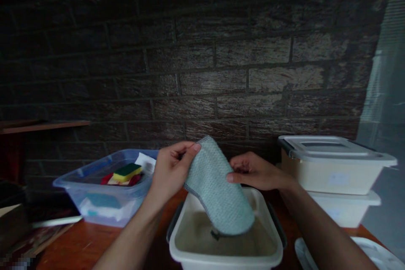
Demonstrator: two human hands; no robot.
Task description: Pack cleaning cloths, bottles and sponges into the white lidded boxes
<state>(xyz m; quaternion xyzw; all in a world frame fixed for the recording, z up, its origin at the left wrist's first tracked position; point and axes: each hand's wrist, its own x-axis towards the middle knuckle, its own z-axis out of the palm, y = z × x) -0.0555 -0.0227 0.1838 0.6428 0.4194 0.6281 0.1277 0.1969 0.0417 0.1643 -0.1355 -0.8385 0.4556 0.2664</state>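
Observation:
A pale blue-green cleaning cloth (218, 194) with a dark stitched edge hangs between my hands, partly folded over. My left hand (172, 168) pinches its upper left edge between thumb and fingers. On its right edge, my right hand (253, 171) grips it with the thumb on the near face. Below the cloth stands a cream plastic box (226, 257) with dark side handles and no lid on it. A small dark piece (215, 234) shows inside the box, close under the cloth; what it is I cannot tell.
To the left, a clear blue tub (104, 215) holds a yellow and green sponge (127, 171) and other items. Two stacked cream boxes (332, 173) stand at the right, the upper one lidded. A white lid-like piece (373, 249) lies front right. Behind rises a dark brick wall (202, 59).

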